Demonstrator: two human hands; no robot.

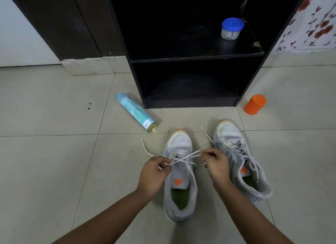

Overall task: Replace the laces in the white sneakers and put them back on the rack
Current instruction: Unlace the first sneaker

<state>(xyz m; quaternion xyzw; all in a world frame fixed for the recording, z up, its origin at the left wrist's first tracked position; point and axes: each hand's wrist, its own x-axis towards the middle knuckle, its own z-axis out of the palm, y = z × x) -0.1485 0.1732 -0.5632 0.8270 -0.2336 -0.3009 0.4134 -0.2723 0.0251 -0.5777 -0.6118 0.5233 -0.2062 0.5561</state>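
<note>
A: Where is the lace found?

B: The lace point(183, 158) is threaded through the lower eyelets of the nearer sneaker point(180, 182). That shoe is stood on the floor tiles point(54, 162) with its toe toward the rack point(197, 59). The two strands are crossed above the tongue and drawn out to either side.

A: How is it held?

B: One strand is pinched between thumb and forefinger of the left hand point(154, 174), just beside the shoe's left edge. The other is pinched the same way by the right hand point(216, 163) at the shoe's right edge. The remaining fingers are curled in. Past each pinch a free end is seen trailing, one over the tile to the left, one up beside the second sneaker point(241, 163).

A: Why is it held so?

B: It is judged that the strands are being pulled apart so the crossing is snugged and the lengths evened before the next eyelets are threaded. The upper eyelets look unthreaded, so the lacing is taken as partway done.

A: And what lies around it?

B: The second sneaker is set just to the right and appears loosely laced. A spray can point(136, 113) is laid on its side left of the rack, an orange container point(255, 104) is stood to its right, and a blue-lidded jar point(231, 28) is kept on its upper shelf.
</note>
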